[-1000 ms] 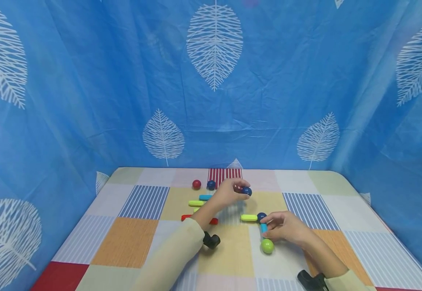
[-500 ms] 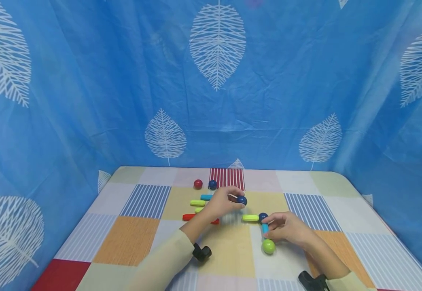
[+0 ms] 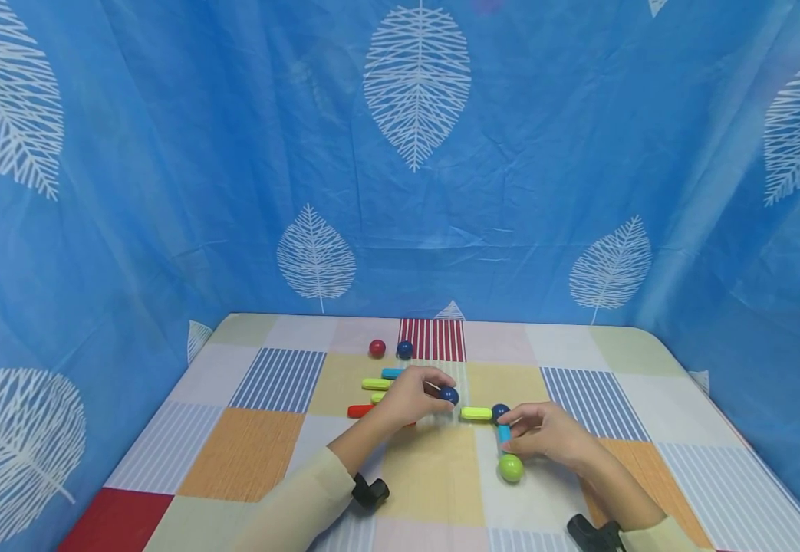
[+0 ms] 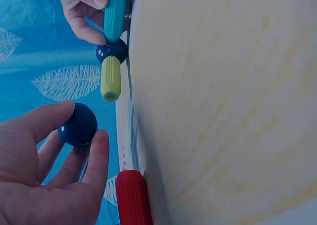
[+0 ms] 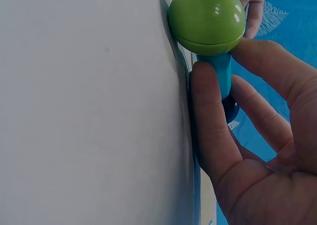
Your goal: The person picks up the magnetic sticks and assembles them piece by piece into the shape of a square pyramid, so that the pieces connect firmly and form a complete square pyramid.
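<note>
My left hand (image 3: pixel 415 397) pinches a dark blue ball (image 4: pixel 79 125) between thumb and fingertips, close to the free end of a yellow-green rod (image 3: pixel 476 413). That rod joins a second dark blue ball (image 3: pixel 500 413), from which a light blue rod (image 4: pixel 114 18) runs to a green ball (image 3: pixel 511 468), making an L-shaped piece. With thumb and fingers, my right hand (image 3: pixel 550 435) holds the light blue rod between its two balls. A small round hole shows in the yellow-green rod's end in the left wrist view.
Left of the left hand lie yellow-green rods (image 3: pixel 376 384), a light blue rod (image 3: pixel 391 373) and a red rod (image 3: pixel 360 412), partly behind the forearm. Farther back sit a red ball (image 3: pixel 376 349) and another dark blue ball (image 3: pixel 405 349). A blue leaf-print curtain (image 3: pixel 510 153) surrounds the patchwork-covered table (image 3: pixel 248 460).
My left hand has come nearer and slightly left, bringing the dark blue ball down toward the yellow-green rod's end. My right hand keeps its hold on the light blue rod, nearly still.
</note>
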A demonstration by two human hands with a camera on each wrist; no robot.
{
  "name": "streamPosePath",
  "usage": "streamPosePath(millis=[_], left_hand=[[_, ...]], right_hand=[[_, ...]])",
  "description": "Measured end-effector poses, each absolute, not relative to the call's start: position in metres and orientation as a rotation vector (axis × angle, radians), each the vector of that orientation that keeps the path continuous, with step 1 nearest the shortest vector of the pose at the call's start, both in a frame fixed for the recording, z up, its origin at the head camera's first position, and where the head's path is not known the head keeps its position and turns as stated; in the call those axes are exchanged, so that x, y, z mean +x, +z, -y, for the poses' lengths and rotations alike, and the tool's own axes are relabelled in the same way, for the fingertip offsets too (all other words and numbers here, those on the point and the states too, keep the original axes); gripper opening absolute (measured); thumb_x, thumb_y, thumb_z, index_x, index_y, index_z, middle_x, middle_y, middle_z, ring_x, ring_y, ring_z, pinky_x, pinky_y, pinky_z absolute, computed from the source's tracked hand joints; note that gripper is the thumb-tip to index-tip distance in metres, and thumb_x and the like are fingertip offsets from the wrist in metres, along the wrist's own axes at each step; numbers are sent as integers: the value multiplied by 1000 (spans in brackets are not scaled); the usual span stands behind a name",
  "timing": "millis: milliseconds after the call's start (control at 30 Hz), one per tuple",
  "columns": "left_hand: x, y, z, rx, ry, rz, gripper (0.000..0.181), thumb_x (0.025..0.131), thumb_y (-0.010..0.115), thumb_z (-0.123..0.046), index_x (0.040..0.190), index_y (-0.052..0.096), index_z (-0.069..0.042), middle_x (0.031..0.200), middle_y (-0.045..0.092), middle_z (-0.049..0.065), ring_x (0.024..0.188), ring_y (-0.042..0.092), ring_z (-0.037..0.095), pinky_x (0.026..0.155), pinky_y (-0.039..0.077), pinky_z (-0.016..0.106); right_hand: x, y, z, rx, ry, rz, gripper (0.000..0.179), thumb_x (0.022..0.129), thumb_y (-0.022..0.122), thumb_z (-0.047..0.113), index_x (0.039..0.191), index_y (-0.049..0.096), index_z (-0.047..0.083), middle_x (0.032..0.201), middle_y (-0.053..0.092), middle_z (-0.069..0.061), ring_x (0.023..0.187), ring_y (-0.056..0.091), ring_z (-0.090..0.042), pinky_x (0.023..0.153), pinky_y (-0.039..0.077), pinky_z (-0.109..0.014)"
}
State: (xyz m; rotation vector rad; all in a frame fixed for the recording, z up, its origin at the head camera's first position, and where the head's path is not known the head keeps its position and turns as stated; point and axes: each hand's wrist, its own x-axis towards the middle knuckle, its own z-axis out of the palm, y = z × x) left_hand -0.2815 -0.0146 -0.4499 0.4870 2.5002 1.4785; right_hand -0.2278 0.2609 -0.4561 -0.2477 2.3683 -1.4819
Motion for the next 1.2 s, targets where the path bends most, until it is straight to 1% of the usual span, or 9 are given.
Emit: streamPosePath(millis=[300, 500, 633, 767, 1000, 1200], left_hand=[[-276, -450, 18, 479, 1412, -2525, 28, 80, 88, -12, 106, 77, -16, 104, 75, -3, 89, 65, 12, 85, 59, 31], [-271, -448, 16, 476, 1365, -2511, 31, 79, 88, -11, 108, 77, -13, 104, 75, -3, 88, 65, 12, 81, 58, 29], [-270, -450, 13, 492, 1321, -2522, 26, 79, 89, -12, 102, 78, -14, 98, 74, -5, 86, 64, 11, 78, 57, 26], [-269, -451, 10, 514, 1293, -2545, 24, 78, 89, -11, 99, 77, -14, 95, 73, -5, 85, 63, 10, 76, 55, 25], [-272, -452, 6, 476, 1258, -2570, 26, 79, 88, -12, 102, 77, -16, 98, 72, -6, 86, 61, 11, 79, 56, 27], [-273, -451, 4, 483, 1263, -2588, 25, 81, 86, -9, 104, 76, -15, 101, 72, -4, 88, 60, 12, 81, 57, 28]], right_hand=[[-228, -455, -262, -255, -1462, -2388, 47, 79, 88, 15, 120, 71, -1, 92, 70, -8, 84, 64, -21, 68, 56, -30], [-228, -455, -262, -255, -1454, -2390, 47, 80, 88, 16, 120, 71, 0, 93, 70, -8, 86, 64, -21, 69, 56, -31], [-227, -454, -261, -247, -1457, -2386, 47, 80, 87, 16, 121, 70, 0, 94, 70, -8, 86, 64, -21, 70, 57, -31], [-227, -454, -261, -245, -1459, -2382, 47, 80, 87, 16, 121, 70, -1, 94, 70, -8, 86, 64, -21, 70, 57, -31], [-227, -456, -261, -244, -1453, -2388, 47, 80, 87, 16, 121, 71, 0, 94, 71, -8, 86, 65, -21, 70, 57, -31], [-227, -455, -261, -235, -1441, -2395, 47, 81, 87, 17, 121, 70, 1, 95, 71, -9, 85, 64, -21, 70, 56, -32]])
